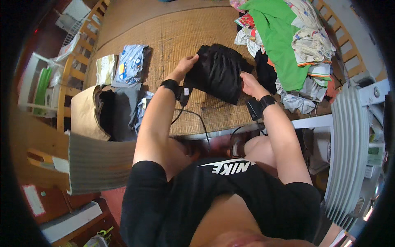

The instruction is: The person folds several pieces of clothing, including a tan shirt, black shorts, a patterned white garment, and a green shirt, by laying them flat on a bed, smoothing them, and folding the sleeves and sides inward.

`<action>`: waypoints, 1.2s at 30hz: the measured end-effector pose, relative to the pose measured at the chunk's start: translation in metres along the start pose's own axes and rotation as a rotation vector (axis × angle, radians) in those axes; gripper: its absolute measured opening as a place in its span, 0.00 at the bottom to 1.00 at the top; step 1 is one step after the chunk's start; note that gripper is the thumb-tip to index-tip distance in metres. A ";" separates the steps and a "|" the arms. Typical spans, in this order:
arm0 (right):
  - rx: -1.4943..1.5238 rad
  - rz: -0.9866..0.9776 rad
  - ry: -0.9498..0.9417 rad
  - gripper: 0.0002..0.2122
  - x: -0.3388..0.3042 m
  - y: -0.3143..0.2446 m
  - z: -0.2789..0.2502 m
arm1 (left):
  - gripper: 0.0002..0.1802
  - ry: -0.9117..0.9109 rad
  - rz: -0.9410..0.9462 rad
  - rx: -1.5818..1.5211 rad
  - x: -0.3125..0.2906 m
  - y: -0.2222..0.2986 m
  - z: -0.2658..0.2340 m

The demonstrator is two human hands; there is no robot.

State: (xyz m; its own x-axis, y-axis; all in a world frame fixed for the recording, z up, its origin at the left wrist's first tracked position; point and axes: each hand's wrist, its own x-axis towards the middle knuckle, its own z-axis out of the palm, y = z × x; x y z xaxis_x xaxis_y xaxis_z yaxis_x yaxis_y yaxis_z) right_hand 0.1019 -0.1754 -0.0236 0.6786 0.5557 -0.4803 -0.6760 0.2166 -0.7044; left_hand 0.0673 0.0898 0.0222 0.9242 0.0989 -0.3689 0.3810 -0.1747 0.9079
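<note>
A gathered black garment [220,72], perhaps shorts, lies over the woven mat [164,39] between my two hands. My left hand [187,66] grips its left edge, with the fingers hidden behind the cloth. At the opposite side, my right hand [250,83] pinches the garment's right edge. Soft folds run through the middle of the cloth. Each wrist wears a black strap with a small box and a cable.
To the right sits a loose heap of clothes with a green cloth [275,41] on top. Folded clothes, including a blue patterned one [131,64] and a tan one [86,109], lie at left. Wooden rails [76,66] border both sides. Black cables [201,117] hang near the mat's front edge.
</note>
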 end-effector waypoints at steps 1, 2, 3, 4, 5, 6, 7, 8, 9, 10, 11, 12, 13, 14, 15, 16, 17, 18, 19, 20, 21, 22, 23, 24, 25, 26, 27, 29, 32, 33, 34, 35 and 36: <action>0.007 -0.002 0.011 0.15 0.007 0.003 -0.012 | 0.28 -0.012 -0.002 0.003 0.012 -0.011 0.007; 0.044 0.029 0.094 0.17 0.011 0.009 0.000 | 0.31 0.012 -0.028 0.191 0.020 -0.038 0.003; 0.086 0.042 0.210 0.19 0.009 0.007 -0.005 | 0.34 -0.001 -0.039 0.378 0.026 -0.040 0.015; 0.004 0.059 0.214 0.24 0.020 0.014 -0.028 | 0.36 0.122 0.028 0.536 0.027 -0.046 0.029; 0.011 0.067 0.213 0.24 0.023 0.019 -0.025 | 0.36 0.120 0.018 0.540 0.031 -0.054 0.026; -0.255 -0.009 0.349 0.27 0.024 0.025 -0.013 | 0.35 0.072 0.020 0.603 0.033 -0.062 0.017; -0.524 -0.088 0.480 0.30 0.023 0.029 -0.003 | 0.35 0.025 0.021 0.665 0.034 -0.071 0.010; -0.447 -0.081 0.212 0.33 0.013 0.024 -0.001 | 0.31 -0.042 -0.034 0.656 0.029 -0.062 0.013; -0.446 -0.080 0.224 0.33 0.010 0.020 -0.001 | 0.31 -0.054 -0.031 0.655 0.025 -0.053 0.020; -0.548 -0.179 0.301 0.33 0.008 0.016 0.000 | 0.26 0.029 0.038 0.514 0.020 -0.046 0.029; -0.652 -0.282 0.366 0.33 0.010 0.012 0.003 | 0.22 0.123 0.105 0.373 0.015 -0.042 0.031; -0.617 -0.378 0.345 0.32 0.011 0.006 0.021 | 0.19 0.134 0.132 0.049 0.021 -0.054 0.017; -0.588 -0.408 0.328 0.31 0.007 0.000 0.036 | 0.19 0.161 0.127 0.052 0.023 -0.069 0.003; -0.612 -0.427 0.279 0.31 0.011 -0.003 0.016 | 0.19 0.176 0.205 -0.056 0.025 -0.061 0.014; -0.633 -0.448 0.220 0.31 0.017 -0.001 -0.005 | 0.18 0.199 0.280 -0.162 0.023 -0.055 0.022; -0.634 -0.448 0.221 0.31 0.020 0.010 -0.014 | 0.19 0.196 0.256 -0.014 0.018 -0.057 0.028; -0.705 -0.357 0.366 0.33 0.023 0.019 -0.012 | 0.21 0.207 0.345 0.169 0.021 -0.075 0.021; -0.772 -0.263 0.526 0.35 0.021 0.022 -0.009 | 0.24 0.270 0.258 0.344 0.020 -0.079 0.016; -0.777 -0.270 0.521 0.35 0.019 0.021 -0.007 | 0.27 0.333 0.168 0.516 0.020 -0.082 0.013; -0.920 -0.268 0.551 0.38 0.014 0.020 0.000 | 0.27 0.333 0.167 0.514 0.015 -0.081 0.016; -1.063 -0.264 0.577 0.40 0.007 0.019 0.007 | 0.29 0.427 0.165 0.683 0.006 -0.077 0.023; -1.267 -0.283 0.473 0.43 -0.003 0.017 0.012 | 0.31 0.521 0.161 0.852 0.000 -0.074 0.030; -1.384 -0.309 0.416 0.42 -0.015 0.016 0.025 | 0.31 0.533 0.157 0.847 -0.003 -0.075 0.031; -1.484 -0.279 0.334 0.40 -0.016 0.021 0.027 | 0.33 0.471 0.164 0.759 -0.004 -0.080 0.033; -1.584 -0.248 0.247 0.39 -0.015 0.029 0.026 | 0.34 0.411 0.170 0.670 -0.004 -0.084 0.036; -1.646 -0.286 0.222 0.32 -0.011 0.038 0.024 | 0.31 0.342 0.162 0.649 -0.002 -0.086 0.034; -1.753 -0.219 0.103 0.31 -0.009 0.036 0.030 | 0.29 0.301 0.144 0.570 -0.002 -0.090 0.033; -1.897 -0.201 0.175 0.21 0.001 0.034 -0.003 | 0.25 0.193 0.024 0.580 0.004 -0.086 0.034; -1.964 0.103 0.040 0.17 -0.026 -0.013 -0.013 | 0.30 -0.350 -0.245 0.271 -0.024 -0.044 0.032; -1.720 0.188 0.233 0.19 -0.040 -0.022 0.005 | 0.30 -0.400 -0.329 0.213 -0.048 -0.027 0.029; -1.698 0.137 0.269 0.20 -0.033 -0.026 -0.012 | 0.30 -0.379 -0.329 0.207 -0.055 -0.027 0.030; -1.551 0.129 0.271 0.19 -0.035 -0.031 -0.005 | 0.30 -0.348 -0.291 0.142 -0.059 -0.032 0.031; -1.229 0.157 0.267 0.21 -0.028 -0.031 -0.014 | 0.30 -0.328 -0.245 0.084 -0.059 -0.037 0.036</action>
State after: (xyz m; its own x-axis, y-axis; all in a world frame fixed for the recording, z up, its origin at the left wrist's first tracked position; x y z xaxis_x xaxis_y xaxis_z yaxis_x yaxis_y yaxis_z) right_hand 0.1078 -0.2092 0.0040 0.7490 0.2979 -0.5918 -0.1398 -0.8020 -0.5807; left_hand 0.0001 0.0549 0.0031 0.7599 -0.1671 -0.6282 0.5790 -0.2653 0.7709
